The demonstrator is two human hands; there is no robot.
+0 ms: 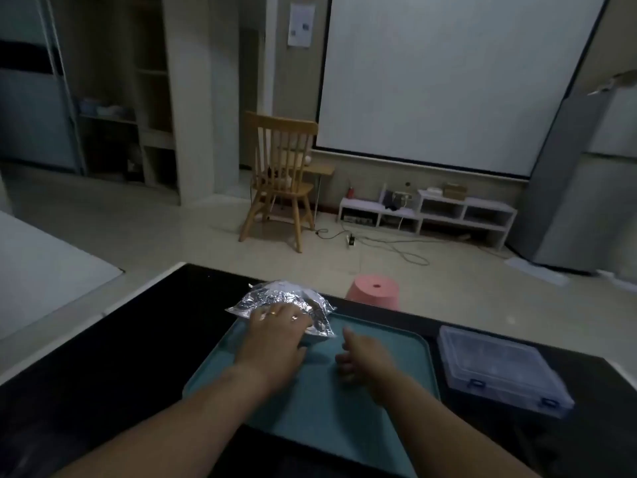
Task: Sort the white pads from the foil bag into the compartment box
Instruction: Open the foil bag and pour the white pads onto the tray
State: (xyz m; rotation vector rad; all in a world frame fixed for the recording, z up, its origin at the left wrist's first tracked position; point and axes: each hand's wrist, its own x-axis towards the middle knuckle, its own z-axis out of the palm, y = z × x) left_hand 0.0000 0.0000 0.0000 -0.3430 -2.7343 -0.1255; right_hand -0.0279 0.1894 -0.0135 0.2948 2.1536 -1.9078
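Foil bag [283, 295], contents unseen, lies partly under the left hand [275, 334].

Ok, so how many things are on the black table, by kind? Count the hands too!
foil bag: 1
teal tray: 1
clear compartment box: 1
hands: 2 (left hand resting on the bag, right hand holding nothing over the tray)
Total: 5

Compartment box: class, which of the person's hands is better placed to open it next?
Likely right. The right hand is free and nearer the closed compartment box; the left hand rests on the foil bag.
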